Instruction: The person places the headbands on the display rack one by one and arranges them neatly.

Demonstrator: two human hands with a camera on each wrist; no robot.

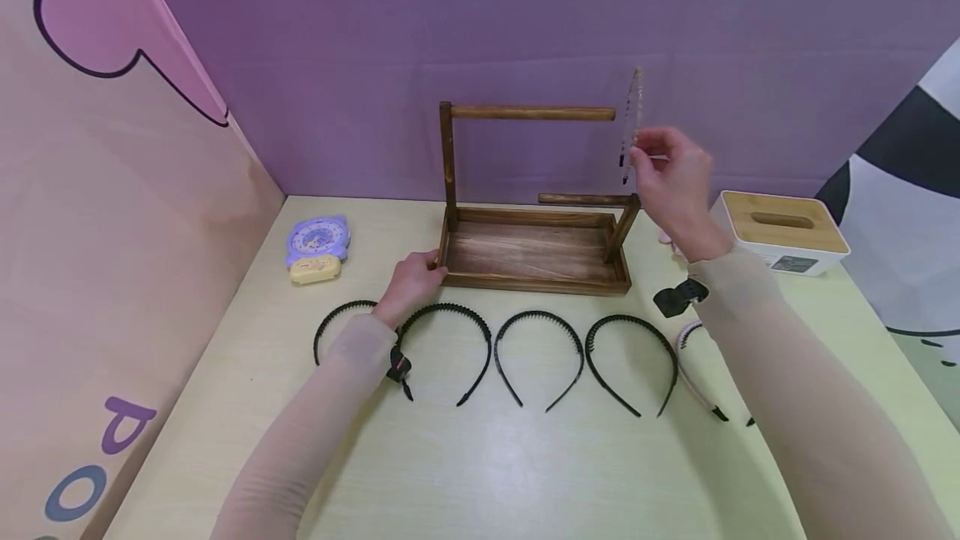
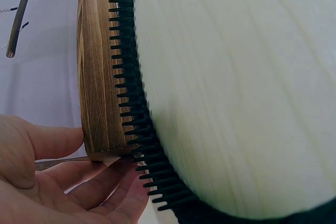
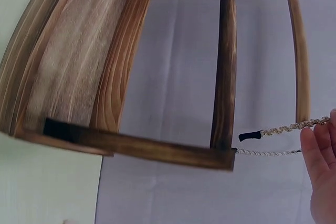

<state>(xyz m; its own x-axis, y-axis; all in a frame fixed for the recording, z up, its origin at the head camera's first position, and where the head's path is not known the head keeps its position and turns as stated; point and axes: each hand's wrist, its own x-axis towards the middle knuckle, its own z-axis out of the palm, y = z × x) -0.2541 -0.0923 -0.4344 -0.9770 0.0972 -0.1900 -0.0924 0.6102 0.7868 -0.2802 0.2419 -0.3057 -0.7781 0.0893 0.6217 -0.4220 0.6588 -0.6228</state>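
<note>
My right hand [image 1: 675,182] pinches a thin, twisted, pale metallic headband [image 3: 286,128] with black tips. It is raised upright just off the free right end of the upper bar [image 1: 532,113] of a brown wooden stand [image 1: 532,282]. The stand has a tray base and a lower bar [image 1: 577,200] on a right post. At the tray's left front corner my left hand [image 1: 411,286] grips the wood, thumb on one side and fingers beneath. A black toothed headband [image 2: 128,77] lies beside that hand; my left forearm partly covers another black headband [image 1: 337,311].
Further headbands lie in a row before the stand, among them a dark one [image 1: 536,313], a black one [image 1: 630,319] and a pale one [image 1: 693,382] partly under my right sleeve. A purple clock [image 1: 317,233] stands left, a tissue box [image 1: 787,232] right.
</note>
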